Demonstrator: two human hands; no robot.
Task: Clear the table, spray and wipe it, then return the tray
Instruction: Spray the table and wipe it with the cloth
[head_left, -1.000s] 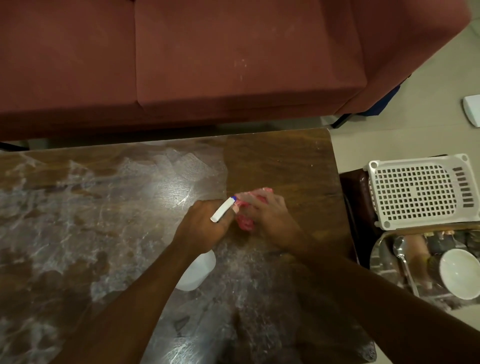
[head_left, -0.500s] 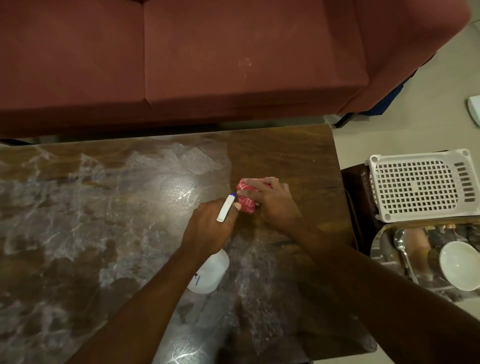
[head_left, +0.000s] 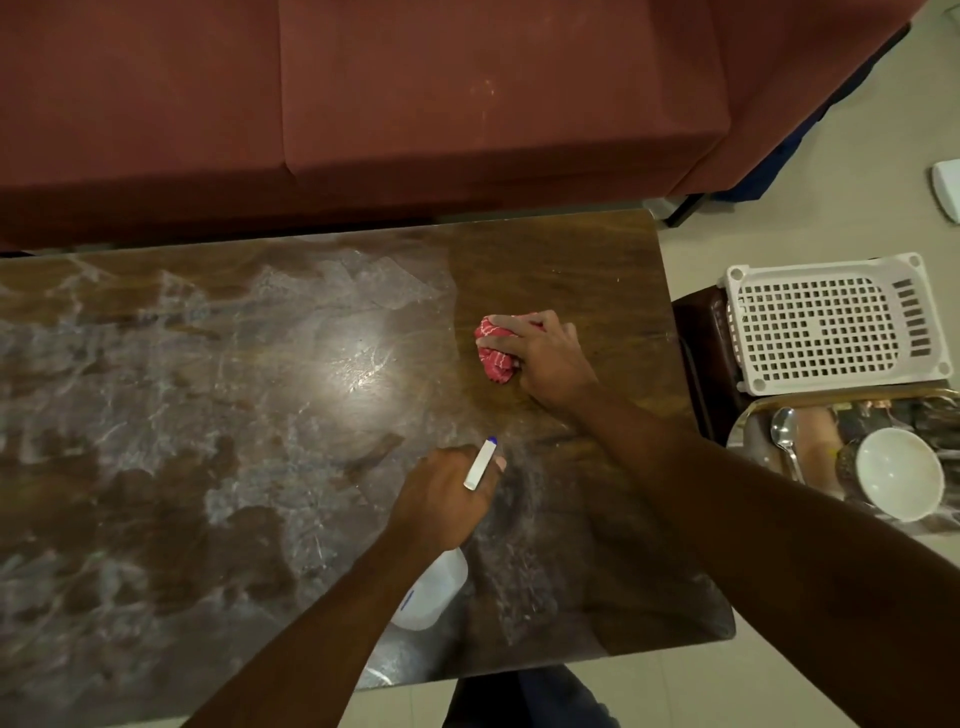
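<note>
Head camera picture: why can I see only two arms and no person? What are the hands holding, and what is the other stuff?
The camera sits on a person's head and looks down, so you see only their arms. The left hand holds a white spray bottle over the wooden table, which looks streaky and wet. The right hand presses a crumpled red cloth on the table to wipe it. To the right, a shiny tray holds a white bowl and a spoon, beside a white basket. Behind the table is a red sofa.

dim, warm | glare on table (head_left: 358, 364) — edges bowed, slightly soft
</note>
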